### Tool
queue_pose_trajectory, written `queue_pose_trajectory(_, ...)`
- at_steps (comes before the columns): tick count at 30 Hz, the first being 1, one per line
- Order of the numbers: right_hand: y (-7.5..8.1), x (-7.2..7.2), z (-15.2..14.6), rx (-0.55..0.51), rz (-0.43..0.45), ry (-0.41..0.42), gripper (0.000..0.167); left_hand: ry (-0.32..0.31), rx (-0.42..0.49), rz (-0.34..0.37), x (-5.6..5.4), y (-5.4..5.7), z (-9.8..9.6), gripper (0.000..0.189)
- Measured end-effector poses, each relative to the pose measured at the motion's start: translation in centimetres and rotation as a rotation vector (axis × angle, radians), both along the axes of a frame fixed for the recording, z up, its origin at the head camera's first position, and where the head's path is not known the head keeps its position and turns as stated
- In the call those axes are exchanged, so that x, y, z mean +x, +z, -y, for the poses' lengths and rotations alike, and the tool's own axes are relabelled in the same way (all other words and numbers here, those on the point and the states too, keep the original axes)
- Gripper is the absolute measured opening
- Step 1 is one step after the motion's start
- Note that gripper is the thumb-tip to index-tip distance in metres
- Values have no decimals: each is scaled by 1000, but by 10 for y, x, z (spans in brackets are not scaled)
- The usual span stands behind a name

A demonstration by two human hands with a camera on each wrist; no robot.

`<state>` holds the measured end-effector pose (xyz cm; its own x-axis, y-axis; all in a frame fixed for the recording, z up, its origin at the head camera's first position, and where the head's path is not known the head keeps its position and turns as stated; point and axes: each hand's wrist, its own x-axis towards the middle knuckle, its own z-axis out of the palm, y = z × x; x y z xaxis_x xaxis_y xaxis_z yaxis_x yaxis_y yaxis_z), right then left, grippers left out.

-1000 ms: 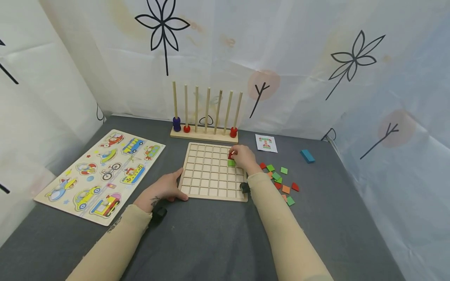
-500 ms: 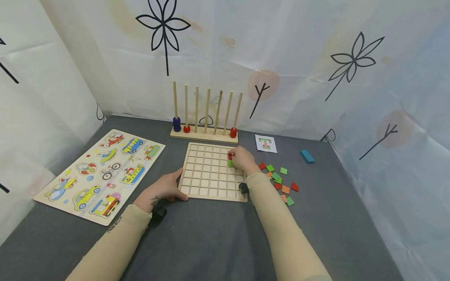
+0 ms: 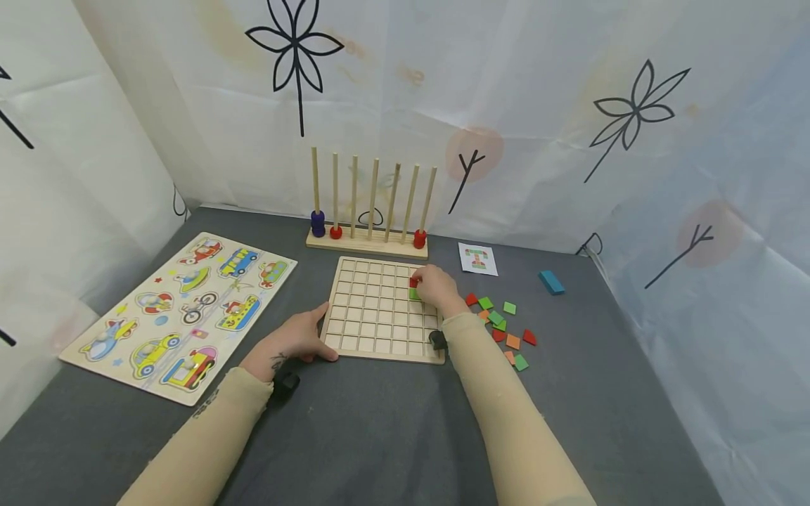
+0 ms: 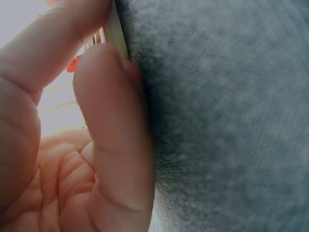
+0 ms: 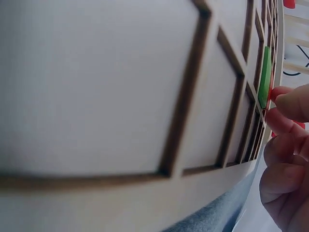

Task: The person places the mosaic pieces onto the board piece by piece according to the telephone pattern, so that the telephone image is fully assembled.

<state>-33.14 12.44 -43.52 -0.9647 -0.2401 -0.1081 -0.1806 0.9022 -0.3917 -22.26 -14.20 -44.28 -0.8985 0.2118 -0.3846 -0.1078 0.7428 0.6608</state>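
In the head view a wooden grid board (image 3: pixel 376 310) lies on the dark cloth. My left hand (image 3: pixel 294 342) rests against its lower left corner, index finger along the left side and thumb at the front edge. At the upper right of the grid, my right hand (image 3: pixel 438 288) pinches a small red tile (image 3: pixel 413 282) with its fingertips. Directly in front of that piece sits a green tile (image 3: pixel 414 294) in its cell. The right wrist view shows the fingertips (image 5: pixel 280 100) right at the red piece, which is mostly hidden behind the green one.
Loose red, green and orange tiles (image 3: pixel 496 318) lie right of the board. A pattern card (image 3: pixel 477 259) and a blue block (image 3: pixel 552 282) are farther back. Behind the board stands a peg rack (image 3: pixel 367 242) with beads. A picture puzzle (image 3: pixel 183 316) lies at left.
My right hand has lowered slightly at the red tile, and more of that tile shows beside the green one. My left hand has stayed at the board's corner.
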Motion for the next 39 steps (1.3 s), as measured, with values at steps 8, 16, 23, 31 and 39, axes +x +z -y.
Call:
queue_pose_trajectory(8,12,4,-21,-231,0,-52,36,-1,-2,-1,0,-2,-1,112)
queue_pose_trajectory(16,28,10,-84,-590,49,-201,48,1,11,-1,1,-3,-1,113)
queue_pose_trajectory(23,22,30,-143,-561,90,-328,48,-3,23,-10,0,-5,0,114)
queue_pose_trajectory(31,1,40,-183,-464,136,-417,49,-11,19,-18,-1,-5,0,113)
queue_pose_trajectory(39,-10,42,-193,-370,201,-433,50,-2,11,-6,-1,-5,0,114)
